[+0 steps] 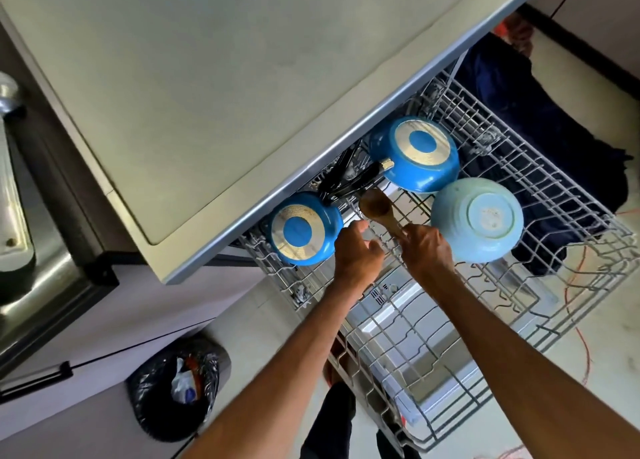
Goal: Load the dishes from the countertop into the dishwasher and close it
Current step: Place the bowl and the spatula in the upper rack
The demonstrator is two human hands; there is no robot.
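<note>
The upper dishwasher rack (540, 216) is pulled out under the countertop (207, 95). Two blue pans lie upside down in it, one (301, 232) at the left and one (417, 155) further back, their black handles pointing at each other. A light blue bowl (479, 219) sits upside down to the right. My right hand (427, 251) grips the handle of a wooden spoon (375, 204), whose bowl points toward the pans. My left hand (356, 251) hovers beside the left pan with fingers loosely curled, holding nothing.
A second wire rack (415, 348) is pulled out below, over the open dishwasher door. A bin with a black bag (180, 386) stands on the floor at the left. A steel sink (20, 188) is at the far left. A dark cloth (540, 119) lies behind the rack.
</note>
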